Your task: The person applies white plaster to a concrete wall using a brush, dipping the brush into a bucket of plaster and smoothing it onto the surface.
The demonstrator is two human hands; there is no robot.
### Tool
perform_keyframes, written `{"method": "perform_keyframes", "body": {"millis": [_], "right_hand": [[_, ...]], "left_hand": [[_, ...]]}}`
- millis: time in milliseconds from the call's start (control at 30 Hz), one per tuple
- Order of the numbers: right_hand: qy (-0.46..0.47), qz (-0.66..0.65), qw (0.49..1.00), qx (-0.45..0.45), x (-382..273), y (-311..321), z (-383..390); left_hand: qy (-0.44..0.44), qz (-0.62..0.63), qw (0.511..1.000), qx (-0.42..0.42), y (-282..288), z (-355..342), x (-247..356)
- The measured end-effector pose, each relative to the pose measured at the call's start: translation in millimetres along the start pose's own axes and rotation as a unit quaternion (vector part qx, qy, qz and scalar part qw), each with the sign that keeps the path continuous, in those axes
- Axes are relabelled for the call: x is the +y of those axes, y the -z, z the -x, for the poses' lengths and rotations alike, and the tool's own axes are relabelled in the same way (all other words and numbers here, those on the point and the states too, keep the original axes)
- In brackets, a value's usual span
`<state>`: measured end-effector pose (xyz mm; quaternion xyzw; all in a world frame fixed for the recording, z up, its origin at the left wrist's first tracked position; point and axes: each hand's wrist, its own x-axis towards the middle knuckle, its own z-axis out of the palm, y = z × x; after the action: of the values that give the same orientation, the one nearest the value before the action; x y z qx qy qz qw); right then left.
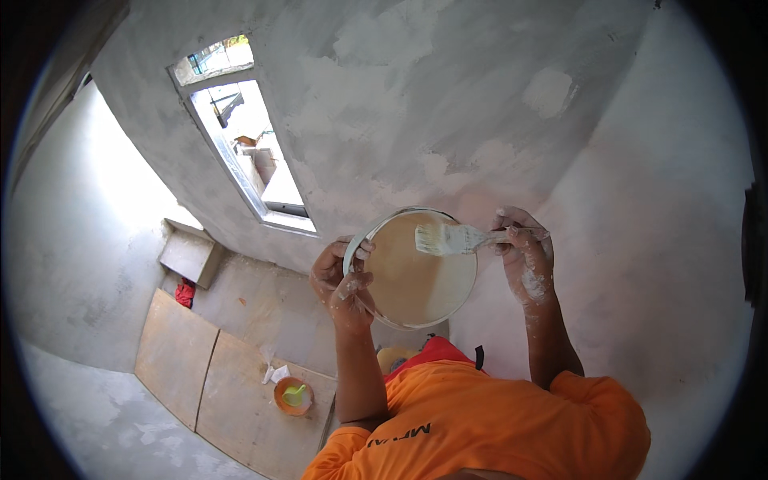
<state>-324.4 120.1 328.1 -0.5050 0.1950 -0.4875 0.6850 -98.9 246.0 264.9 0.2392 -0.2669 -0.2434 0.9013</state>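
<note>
Head view showed the left hand clamped on the rim of a tilted pan held near the wall, the right hand closed round a brush over it; more tilt could spill paint.

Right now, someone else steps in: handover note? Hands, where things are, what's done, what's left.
Left hand: grips the rim of the round pan of pale paint, held up at chest height.
Right hand: holds the paintbrush by its handle, bristles over the pan's upper part, loaded white.
Wall ahead: grey plaster with scattered pale patches, mostly bare. Window opening to the left.
Floor below: orange bowl on boards.
Done: a few patches. Left: most of the wall.
</note>
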Motion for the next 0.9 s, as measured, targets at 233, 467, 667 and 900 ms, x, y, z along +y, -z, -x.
{"method": "perform_keyframes", "body": {"millis": [233,467,667,900], "right_hand": [[-0.013,0.051,0.998,-0.032,-28.3,22.0,1.7],[-0.027,-0.174,0.984,-0.034,-35.1,7.0,9.4],[-0.099,-0.473,0.872,-0.084,-22.1,18.5,-0.3],[0.007,-0.424,0.898,-0.116,-59.9,3.5,-31.2]], "left_hand": [[0.033,0.069,0.997,-0.014,-15.8,-3.1,-7.9],[0.062,0.059,0.996,-0.014,-21.5,-1.6,3.9],[0.037,0.047,0.998,-0.026,-15.5,-3.5,1.2],[0.047,0.026,0.999,-0.004,-19.9,-4.1,7.4]]}}
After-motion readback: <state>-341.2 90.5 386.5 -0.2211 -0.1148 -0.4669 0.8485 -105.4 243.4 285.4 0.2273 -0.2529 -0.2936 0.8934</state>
